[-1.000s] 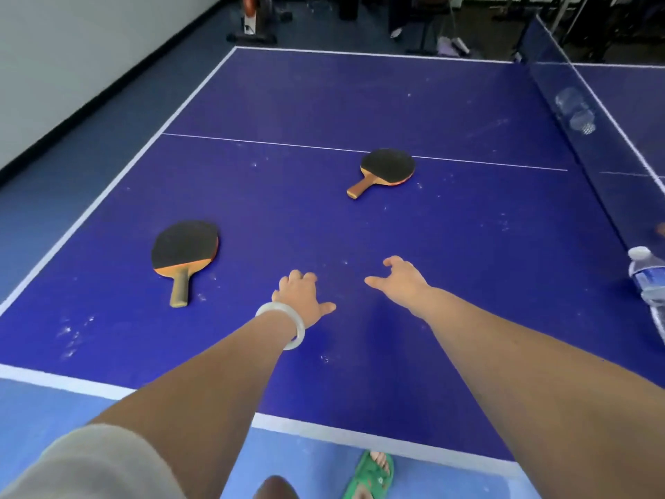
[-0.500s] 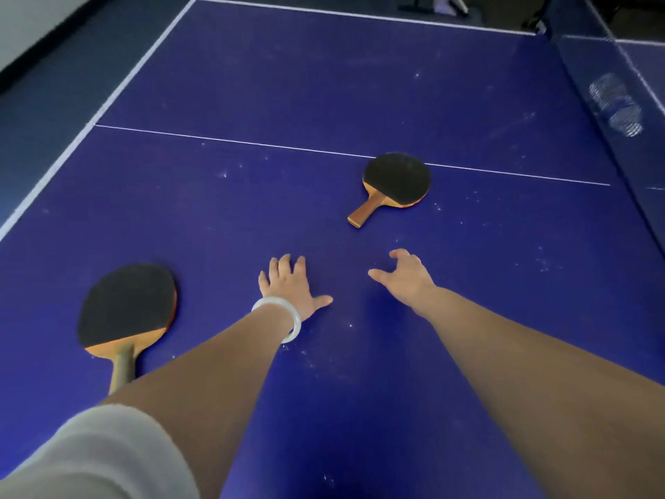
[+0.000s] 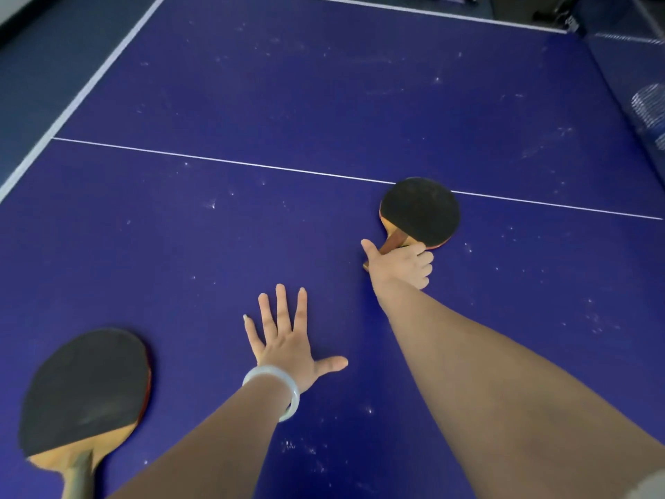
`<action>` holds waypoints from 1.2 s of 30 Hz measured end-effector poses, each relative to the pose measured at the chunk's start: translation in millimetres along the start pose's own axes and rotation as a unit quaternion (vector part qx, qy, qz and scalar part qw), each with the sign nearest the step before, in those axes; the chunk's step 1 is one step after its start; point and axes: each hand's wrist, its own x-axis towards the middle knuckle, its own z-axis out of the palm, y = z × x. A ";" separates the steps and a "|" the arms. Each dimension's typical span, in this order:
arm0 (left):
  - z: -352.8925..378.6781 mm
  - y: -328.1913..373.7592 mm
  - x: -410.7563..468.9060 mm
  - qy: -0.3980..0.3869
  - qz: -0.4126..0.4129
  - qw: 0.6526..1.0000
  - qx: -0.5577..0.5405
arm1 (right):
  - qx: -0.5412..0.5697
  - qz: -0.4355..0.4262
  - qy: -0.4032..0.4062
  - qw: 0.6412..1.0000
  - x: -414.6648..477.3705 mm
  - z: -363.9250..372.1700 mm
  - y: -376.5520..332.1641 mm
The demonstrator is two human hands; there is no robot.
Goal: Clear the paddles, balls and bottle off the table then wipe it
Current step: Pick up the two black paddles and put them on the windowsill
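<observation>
Far paddle (image 3: 421, 210) across white line — near paddle (image 3: 86, 387) flat, bottom-left.

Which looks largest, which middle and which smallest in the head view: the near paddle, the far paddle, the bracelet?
1. near paddle
2. far paddle
3. bracelet
The paddles may really be equal in size; the near one simply lies closer to the camera.

Smooth painted board of table (image 3: 324, 102), matt deep blue with faint sheen, speckled with pale dusty smudges; lines thin white paint. Matt black rubber face on far paddle (image 3: 421, 210), red rubber at edge, varnished brown wood handle. Matt black rubber on near paddle (image 3: 82, 390) too, pale wood neck and handle. Smooth glossy bangle (image 3: 270, 373), milky translucent, stone or glass.
</observation>
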 end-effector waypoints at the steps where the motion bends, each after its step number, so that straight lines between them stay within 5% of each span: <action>1: 1.0 -0.4 0.5 -0.001 -0.001 1.000 -0.002 | 0.003 0.005 0.017 1.000 1.3 4.0 -1.8; 21: -4.9 2.1 -1.9 -0.006 -0.001 1.000 0.013 | 0.006 -0.175 -0.067 0.982 -41.7 -21.3 79.1; 36: -11.5 -1.2 -9.8 0.017 0.030 0.999 -0.004 | 0.058 -0.062 -0.188 0.979 -155.9 -37.1 166.5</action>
